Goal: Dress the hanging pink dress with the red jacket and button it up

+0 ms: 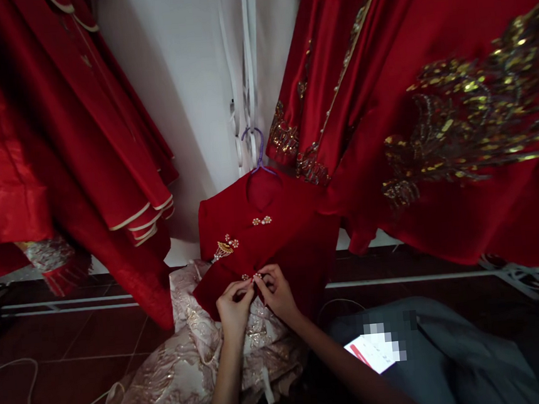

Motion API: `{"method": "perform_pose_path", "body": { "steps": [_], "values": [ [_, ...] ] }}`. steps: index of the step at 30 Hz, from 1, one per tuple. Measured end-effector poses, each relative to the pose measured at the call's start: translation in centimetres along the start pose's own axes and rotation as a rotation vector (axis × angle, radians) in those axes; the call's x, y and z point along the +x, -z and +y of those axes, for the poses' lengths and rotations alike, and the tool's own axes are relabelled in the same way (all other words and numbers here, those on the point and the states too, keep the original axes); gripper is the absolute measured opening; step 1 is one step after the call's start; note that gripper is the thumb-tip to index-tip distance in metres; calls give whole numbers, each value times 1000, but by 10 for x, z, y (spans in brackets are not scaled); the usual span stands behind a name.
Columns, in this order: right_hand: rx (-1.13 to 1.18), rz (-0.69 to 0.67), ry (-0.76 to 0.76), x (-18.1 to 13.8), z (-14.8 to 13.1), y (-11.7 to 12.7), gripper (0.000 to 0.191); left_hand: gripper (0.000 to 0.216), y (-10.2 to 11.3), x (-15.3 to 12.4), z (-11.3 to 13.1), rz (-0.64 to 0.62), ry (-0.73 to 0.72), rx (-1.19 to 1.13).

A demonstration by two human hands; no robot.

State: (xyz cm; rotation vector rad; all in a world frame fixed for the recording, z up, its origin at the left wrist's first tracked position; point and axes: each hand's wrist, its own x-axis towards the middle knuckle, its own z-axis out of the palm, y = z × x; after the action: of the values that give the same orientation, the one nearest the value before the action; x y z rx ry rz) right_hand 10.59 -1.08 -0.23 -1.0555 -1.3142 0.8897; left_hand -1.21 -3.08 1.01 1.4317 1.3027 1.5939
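Note:
A sleeveless red vest (290,225) hangs in front of me from a purple hanger (260,155). Flower-shaped ornaments sit on its front, one pair (262,221) below the collar and another close to my fingers. A gold fan-shaped brooch (223,250) with dangling strands is on its left side. My left hand (234,299) pinches the vest's lower front at a flower fastening (245,277). Beside it, almost touching, my right hand (275,291) pinches the same fastening from the other side. The exact piece between the fingertips is too small to make out.
Pale, shiny embroidered fabric (198,353) lies bunched below the vest. Red garments (118,146) hang at left, and sequined red ones (470,121) at right. A lit phone (372,351) rests by my right forearm. A white rail (399,280) and a thin cable (32,399) run near the floor.

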Motion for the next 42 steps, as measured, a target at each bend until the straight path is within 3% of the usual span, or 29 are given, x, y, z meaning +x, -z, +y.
{"method": "perform_pose_path", "body": {
  "steps": [7, 11, 13, 18, 20, 22, 25, 27, 32, 42],
  "values": [
    [-68, -116, 25, 16, -5, 4, 19, 20, 0, 2, -1, -44, 7, -26],
    [-104, -214, -8, 22, -10, 19, 20, 22, -5, 2, -5, -56, 3, -73],
    [-208, -253, -25, 25, -12, 34, 25, 29, -6, 1, -5, 43, 2, -113],
    [-494, -304, -7, 30, -30, 77, 25, 24, 0, -8, -2, 516, -50, -103],
    [-539, -308, -14, 31, -41, 84, 22, 20, 3, -10, 0, 582, -64, -60],
    [-541, -292, -5, 31, -51, 84, 20, 17, 4, -9, 2, 478, -63, 6],
    [-510, -259, 34, 31, -61, 77, 19, 16, 2, -6, 5, 155, -82, 154],
    [-498, -249, 52, 29, -63, 71, 18, 17, 0, -4, 5, 49, -97, 204],
    [-404, -276, 58, 25, -63, 60, 14, 23, -1, -5, 8, 105, -77, 150],
    [-297, -269, 15, 13, -34, 33, 25, 21, 1, -6, 7, 15, -100, 195]
  ]
}}
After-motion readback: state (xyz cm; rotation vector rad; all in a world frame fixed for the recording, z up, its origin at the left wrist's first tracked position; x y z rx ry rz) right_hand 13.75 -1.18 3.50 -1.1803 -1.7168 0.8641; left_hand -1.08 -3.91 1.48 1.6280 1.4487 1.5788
